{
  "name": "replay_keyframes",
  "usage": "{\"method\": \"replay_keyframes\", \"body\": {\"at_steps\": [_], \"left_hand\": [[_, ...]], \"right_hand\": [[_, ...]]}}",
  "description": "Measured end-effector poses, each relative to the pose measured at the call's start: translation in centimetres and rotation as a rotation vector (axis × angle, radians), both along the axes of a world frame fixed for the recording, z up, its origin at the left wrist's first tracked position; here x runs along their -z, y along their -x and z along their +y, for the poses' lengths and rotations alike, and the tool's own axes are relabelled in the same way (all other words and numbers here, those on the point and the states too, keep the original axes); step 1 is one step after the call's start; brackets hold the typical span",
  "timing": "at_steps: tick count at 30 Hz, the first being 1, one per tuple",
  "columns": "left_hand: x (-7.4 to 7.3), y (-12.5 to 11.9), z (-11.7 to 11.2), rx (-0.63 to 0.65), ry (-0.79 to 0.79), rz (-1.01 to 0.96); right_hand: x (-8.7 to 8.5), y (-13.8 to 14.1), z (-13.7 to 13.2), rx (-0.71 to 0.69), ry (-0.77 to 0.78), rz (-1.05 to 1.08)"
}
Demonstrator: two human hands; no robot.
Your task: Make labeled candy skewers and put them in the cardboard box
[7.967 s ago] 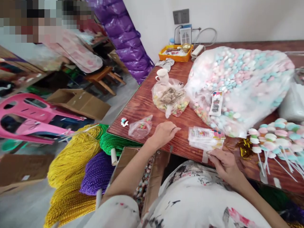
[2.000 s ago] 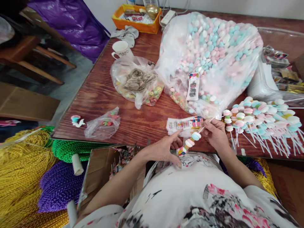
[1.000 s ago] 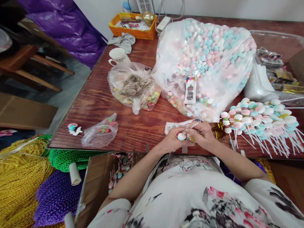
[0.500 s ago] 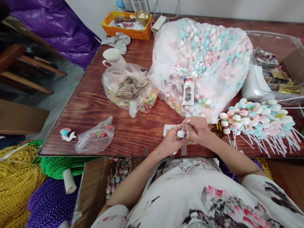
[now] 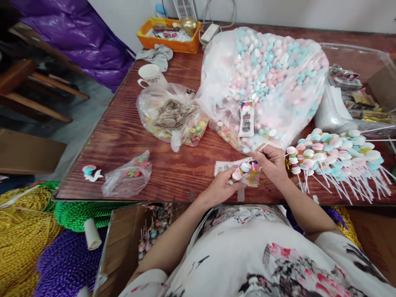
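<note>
Right hand (image 5: 271,164) — farther from left hand (image 5: 222,187)

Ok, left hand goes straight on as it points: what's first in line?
Likely the right hand, just past the candies the left hand holds; depth is unclear from this view.

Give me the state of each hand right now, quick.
Left hand: closed, holding pastel candy-like pieces.
Right hand: closed, pinching a thin white stick.
</note>
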State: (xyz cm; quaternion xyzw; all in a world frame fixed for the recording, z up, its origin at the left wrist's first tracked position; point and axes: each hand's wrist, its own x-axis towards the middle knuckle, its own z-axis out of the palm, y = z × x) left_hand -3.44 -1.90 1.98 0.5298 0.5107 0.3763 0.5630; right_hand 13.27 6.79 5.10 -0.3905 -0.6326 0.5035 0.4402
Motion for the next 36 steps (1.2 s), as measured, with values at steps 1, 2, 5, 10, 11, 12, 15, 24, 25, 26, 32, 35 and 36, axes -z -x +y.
{"method": "replay_keyframes", "body": {"at_steps": [1,2,5,10,11,12,15,24,25,26,32,35,36], "left_hand": [[0.2,0.0,-0.3,-0.025,-0.021,0.096],[0.3,0.0,-0.6,-0.06,-0.04,0.205],[0.6,0.1,-1.2,-0.141,-0.086,0.449],[0.9,-0.4,-2.3,-0.203,-0.149,0.559],[1.0,-0.5,-2.5,-0.216,-0.166,0.577],[1.1,-0.6,-2.6,-0.227,-0.182,0.587],[1.4,-0.9,-2.6,-0.256,-0.207,0.579],[1.8,-0.4,-1.6,-0.257,-0.005,0.053],[1.6,-0.3,-1.5,-0.247,0.013,0.009],[1.4,-0.2,-1.5,-0.241,0.026,-0.022],[0.3,-0.2,-1.8,-0.131,-0.022,0.077],[0.4,-0.6,-2.0,-0.101,-0.043,0.127],[0.5,-0.7,-2.0,-0.106,-0.039,0.127]], "right_hand": [[-0.1,0.0,0.0,0.015,-0.023,-0.009],[-0.1,0.1,-0.1,0.033,-0.037,-0.015],[-0.1,0.5,-0.5,0.136,-0.057,-0.006],[-0.2,0.6,-0.8,0.256,-0.086,0.013],[-0.2,0.6,-0.8,0.251,-0.094,0.007],[0.0,0.6,-0.8,0.229,-0.1,-0.004],[0.5,0.6,-0.7,0.106,-0.089,-0.016],[0.0,-0.7,-1.3,-0.098,-0.022,0.144],[0.0,-1.0,-1.5,-0.072,-0.049,0.149],[0.0,-1.2,-1.6,-0.052,-0.071,0.15],[-0.1,-2.1,-1.1,-0.197,-0.146,0.032],[-0.2,-1.6,-0.9,-0.278,-0.153,-0.006],[-0.2,-1.4,-1.0,-0.3,-0.149,-0.005]]}}
